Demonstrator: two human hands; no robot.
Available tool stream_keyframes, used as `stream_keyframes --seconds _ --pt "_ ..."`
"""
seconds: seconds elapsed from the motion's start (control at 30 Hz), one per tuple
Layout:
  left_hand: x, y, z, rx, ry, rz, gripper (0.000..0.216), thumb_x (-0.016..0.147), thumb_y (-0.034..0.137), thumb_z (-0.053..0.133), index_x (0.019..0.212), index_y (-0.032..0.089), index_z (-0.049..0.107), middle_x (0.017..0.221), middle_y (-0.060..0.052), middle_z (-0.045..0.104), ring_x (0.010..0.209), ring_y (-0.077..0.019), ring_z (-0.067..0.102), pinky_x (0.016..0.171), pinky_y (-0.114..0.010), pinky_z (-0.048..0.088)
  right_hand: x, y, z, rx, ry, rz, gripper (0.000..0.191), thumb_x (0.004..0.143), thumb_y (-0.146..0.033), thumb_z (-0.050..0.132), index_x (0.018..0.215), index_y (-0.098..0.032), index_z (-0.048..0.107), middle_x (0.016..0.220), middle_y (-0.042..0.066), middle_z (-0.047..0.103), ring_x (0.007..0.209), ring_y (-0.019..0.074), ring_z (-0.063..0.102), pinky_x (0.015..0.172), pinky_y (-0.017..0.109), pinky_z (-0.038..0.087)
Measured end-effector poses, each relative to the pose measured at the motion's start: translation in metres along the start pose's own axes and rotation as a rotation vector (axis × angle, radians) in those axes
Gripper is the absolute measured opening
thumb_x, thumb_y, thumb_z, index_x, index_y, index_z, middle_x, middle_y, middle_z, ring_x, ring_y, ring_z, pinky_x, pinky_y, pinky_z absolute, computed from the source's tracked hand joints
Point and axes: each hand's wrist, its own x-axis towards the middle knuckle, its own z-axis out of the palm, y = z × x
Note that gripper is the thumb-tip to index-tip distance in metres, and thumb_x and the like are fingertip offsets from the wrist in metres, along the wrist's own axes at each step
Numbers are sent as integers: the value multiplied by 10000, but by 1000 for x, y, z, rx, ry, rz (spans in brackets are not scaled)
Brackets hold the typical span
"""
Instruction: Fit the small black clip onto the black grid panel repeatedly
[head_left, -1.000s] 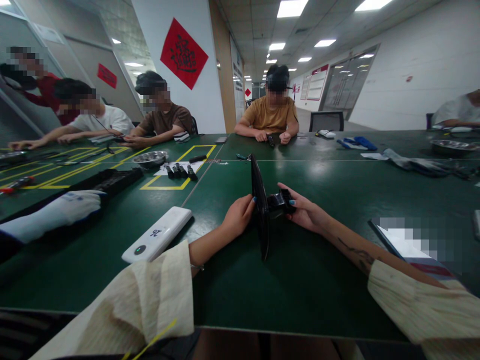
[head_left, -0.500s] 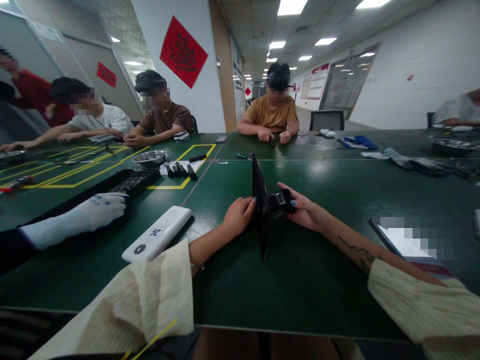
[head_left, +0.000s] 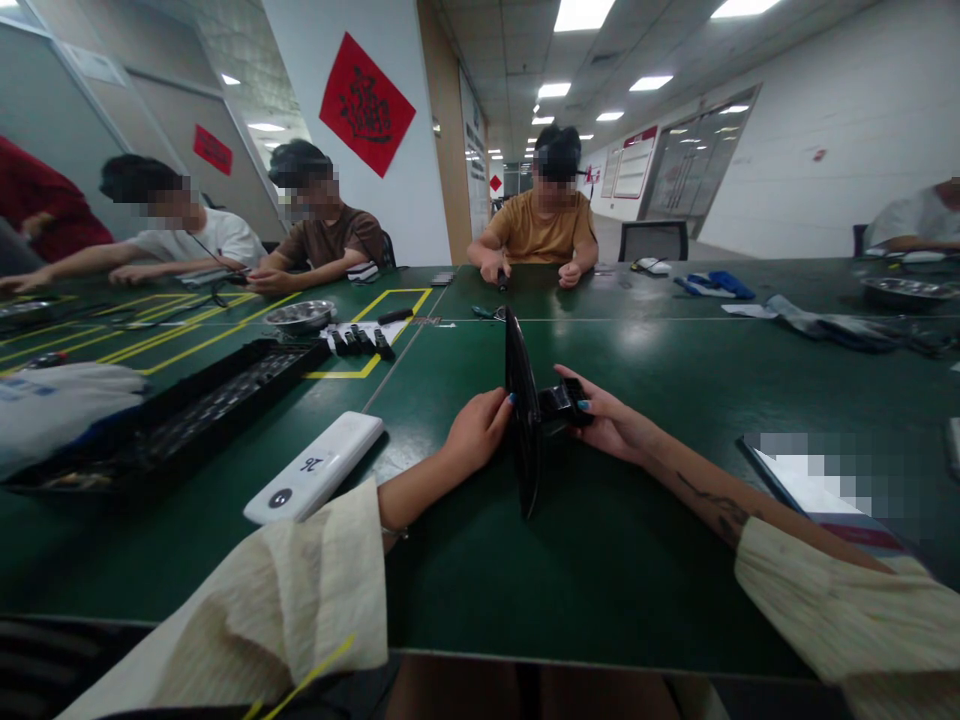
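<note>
Above the green table, I hold a thin black panel [head_left: 524, 440] upright and nearly edge-on, so its faces hardly show. My left hand [head_left: 480, 428] is closed on its left side, thumb pressed to the surface. From the panel's right side juts a glossy black blocky bracket [head_left: 556, 404]. My right hand [head_left: 611, 420] is wrapped round the outer end of this bracket, thumb in front and a finger behind. Whether panel and bracket are one piece I cannot tell.
Left of me lie a white power bank [head_left: 319, 468] marked 26 and a long black tray [head_left: 217, 400] of small parts, beside a co-worker's gloved hand [head_left: 71, 405]. Farther off are a metal bowl [head_left: 300, 315] and several black pieces [head_left: 361, 343]. A phone-like device [head_left: 817, 495] lies right.
My hands and the panel stay put. The co-worker's gloved hand has drawn back left, and the black tray has shifted towards the near left. The person opposite moved a dark object leftward.
</note>
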Motion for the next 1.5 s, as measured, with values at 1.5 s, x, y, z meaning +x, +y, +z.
stream_keyframes --seconds 1.5 --pt "-1 2 2 -298 -23 -46 218 895 369 310 816 192 410 757 -3 508 707 -148 493 668 -276 392 0 0 -5 -8 13 19 663 668 -130 645 1270 -316 438 1026 -2 581 774 111 582 616 219 467"
